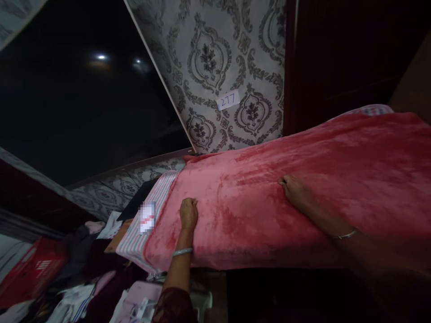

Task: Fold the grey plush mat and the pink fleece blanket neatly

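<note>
Pinkish-red plush, the broad blanket [235, 220] lies beneath the left hand [188, 213] and right hand [295, 190], reaching well past the right one. It should handle soft, limp and rather weighty, best gripped along an edge. Left of the left hand shows striped cloth [163, 190] (border or underlayer, hard to say). Both hands have curled fingers; whether they pinch plush is unclear.

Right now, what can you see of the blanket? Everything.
The blanket is red-pink, mottled, plush-looking, spread lengthwise beside the wall, lightly creased, its near side dropping over an edge. Striped cloth shows along its left end; the right end runs out of frame. The left hand and right hand are on it, fingers curled; grip unclear.
</note>
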A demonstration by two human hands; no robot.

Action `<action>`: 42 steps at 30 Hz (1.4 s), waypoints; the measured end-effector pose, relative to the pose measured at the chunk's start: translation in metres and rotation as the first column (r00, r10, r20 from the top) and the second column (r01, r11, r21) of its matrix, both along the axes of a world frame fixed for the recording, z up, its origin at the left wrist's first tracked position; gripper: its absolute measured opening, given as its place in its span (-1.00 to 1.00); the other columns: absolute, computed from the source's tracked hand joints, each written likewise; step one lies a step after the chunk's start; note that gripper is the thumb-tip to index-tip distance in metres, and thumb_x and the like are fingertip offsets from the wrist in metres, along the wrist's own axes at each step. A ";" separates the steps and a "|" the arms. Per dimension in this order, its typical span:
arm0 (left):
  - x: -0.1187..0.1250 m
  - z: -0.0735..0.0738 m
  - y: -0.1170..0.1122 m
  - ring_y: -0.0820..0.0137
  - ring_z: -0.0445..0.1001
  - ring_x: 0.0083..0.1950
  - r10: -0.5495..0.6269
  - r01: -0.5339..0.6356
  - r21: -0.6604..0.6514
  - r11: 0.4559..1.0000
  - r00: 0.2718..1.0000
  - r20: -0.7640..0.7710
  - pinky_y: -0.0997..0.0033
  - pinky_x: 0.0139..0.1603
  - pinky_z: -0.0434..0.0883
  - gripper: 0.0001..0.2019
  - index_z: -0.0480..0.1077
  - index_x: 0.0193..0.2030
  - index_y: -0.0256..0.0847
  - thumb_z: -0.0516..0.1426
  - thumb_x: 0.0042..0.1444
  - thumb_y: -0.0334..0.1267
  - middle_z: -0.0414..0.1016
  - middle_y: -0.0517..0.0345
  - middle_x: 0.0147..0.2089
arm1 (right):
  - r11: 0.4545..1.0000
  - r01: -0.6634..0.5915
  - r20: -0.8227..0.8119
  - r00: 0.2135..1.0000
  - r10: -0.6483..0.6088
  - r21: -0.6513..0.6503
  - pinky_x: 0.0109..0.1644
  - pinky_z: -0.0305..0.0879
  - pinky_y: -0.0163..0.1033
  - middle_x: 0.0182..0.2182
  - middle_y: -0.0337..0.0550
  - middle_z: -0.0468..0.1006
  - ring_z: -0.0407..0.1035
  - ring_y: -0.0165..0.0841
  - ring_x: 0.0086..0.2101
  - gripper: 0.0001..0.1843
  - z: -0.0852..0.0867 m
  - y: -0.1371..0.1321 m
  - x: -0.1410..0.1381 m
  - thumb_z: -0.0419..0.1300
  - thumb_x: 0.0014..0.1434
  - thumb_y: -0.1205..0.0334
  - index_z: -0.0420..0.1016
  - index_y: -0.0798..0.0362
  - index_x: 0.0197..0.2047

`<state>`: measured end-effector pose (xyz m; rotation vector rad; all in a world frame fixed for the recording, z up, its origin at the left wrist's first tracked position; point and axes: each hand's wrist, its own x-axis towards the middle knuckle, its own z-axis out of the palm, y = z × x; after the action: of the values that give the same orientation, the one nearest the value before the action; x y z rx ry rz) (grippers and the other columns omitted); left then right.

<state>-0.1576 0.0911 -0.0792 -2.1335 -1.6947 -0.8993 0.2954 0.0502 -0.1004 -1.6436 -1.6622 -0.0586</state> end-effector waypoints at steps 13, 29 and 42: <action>0.013 0.014 0.016 0.14 0.42 0.07 -0.322 0.314 -0.089 0.945 0.940 -0.109 0.10 0.08 0.40 -0.72 0.46 -0.01 -0.16 0.13 0.22 -0.10 0.51 -0.08 0.01 | 1.000 -0.023 -0.032 0.999 0.024 0.021 -0.25 0.15 -0.18 -0.42 -0.07 0.45 0.29 -0.25 -0.37 -0.82 0.004 -0.001 -0.003 -0.04 0.25 0.27 0.24 -0.03 -0.40; 0.042 0.008 0.020 0.20 0.49 -0.05 -0.259 0.253 -0.085 0.964 0.964 -0.061 0.16 0.00 0.44 -0.83 0.46 -0.23 -0.13 0.03 0.24 -0.36 0.58 -0.04 -0.13 | 0.999 -0.036 0.021 0.999 0.036 -0.005 -0.23 0.17 -0.19 -0.39 -0.06 0.51 0.30 -0.27 -0.34 -0.79 0.000 0.005 0.000 0.00 0.26 0.30 0.40 0.03 -0.36; 0.041 0.009 0.022 0.15 0.49 -0.08 -0.178 0.179 -0.026 0.984 0.983 0.032 0.12 0.00 0.42 -0.80 0.45 -0.22 -0.17 0.00 0.26 -0.29 0.58 -0.09 -0.19 | 0.975 -0.221 0.148 0.963 0.224 -0.035 -0.07 0.25 -0.12 -0.15 -0.02 0.54 0.37 -0.20 -0.14 -0.81 -0.002 0.003 0.001 0.17 0.28 0.15 0.53 0.03 -0.13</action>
<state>-0.1164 0.1131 -0.0705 -2.3320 -1.5572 -0.9639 0.2968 0.0529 -0.1024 -1.4861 -1.9594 -0.0575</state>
